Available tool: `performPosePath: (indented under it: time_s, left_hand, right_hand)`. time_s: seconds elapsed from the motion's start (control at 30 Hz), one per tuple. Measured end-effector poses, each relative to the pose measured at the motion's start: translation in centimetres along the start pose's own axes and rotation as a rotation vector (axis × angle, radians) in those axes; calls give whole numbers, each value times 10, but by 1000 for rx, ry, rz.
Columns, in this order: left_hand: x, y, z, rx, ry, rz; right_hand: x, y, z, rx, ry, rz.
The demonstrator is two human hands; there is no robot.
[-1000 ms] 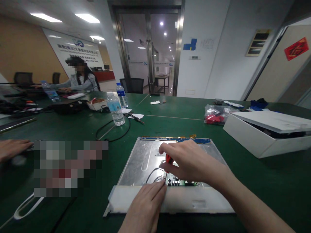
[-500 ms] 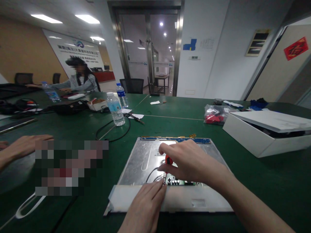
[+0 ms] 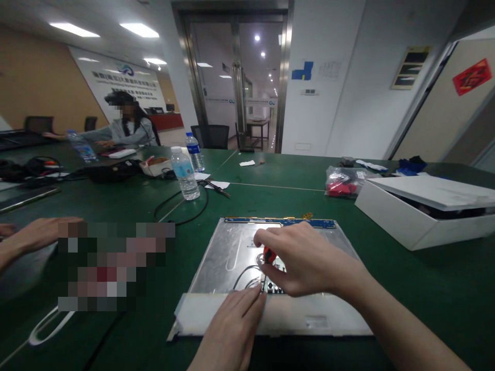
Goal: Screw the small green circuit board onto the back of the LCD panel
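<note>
A flat metal display panel lies on the green table, with a blue circuit strip along its far edge and a small green board near its middle. My right hand grips a red and black screwdriver, upright, its shaft pointing down at the board's left end. My left hand rests on the panel's pale near strip, fingers pressed together, fingertips at the screwdriver's tip. Whatever those fingertips hold is too small to make out. Black wires curve beside the board.
An open white box stands at the right, near a plastic bag with red items. Water bottles and a black cable are beyond the panel, to the left. Another person's hand is at the left; a person sits farther back.
My right hand has shifted very slightly, its thumb now lower on the screwdriver side, and the shaft shows more clearly. My left hand has barely moved.
</note>
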State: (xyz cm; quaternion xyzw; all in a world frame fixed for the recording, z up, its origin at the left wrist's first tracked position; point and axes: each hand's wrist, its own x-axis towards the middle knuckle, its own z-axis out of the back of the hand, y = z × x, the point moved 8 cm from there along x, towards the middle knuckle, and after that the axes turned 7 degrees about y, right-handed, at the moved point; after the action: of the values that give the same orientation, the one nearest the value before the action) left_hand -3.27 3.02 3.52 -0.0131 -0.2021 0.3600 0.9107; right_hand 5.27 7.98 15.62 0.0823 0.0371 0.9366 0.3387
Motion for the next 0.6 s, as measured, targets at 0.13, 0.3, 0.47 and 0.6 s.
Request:
performPosePath:
  time_s: [0.13,0.3,0.47,0.6]
  left_hand:
    - [2,0,0,-18,16,12]
    - [0,2,-1,-23,31,27]
    - [0,2,-2,-32,36,25]
    - [0,2,-3,-41,41,35]
  right_hand:
    - [-1,1,1,0,-11,11]
    - [3,-4,-4,-42,-1,-48]
    - [0,-3,0,-24,-2,-26]
    - [1,-2,0,3,10,-6]
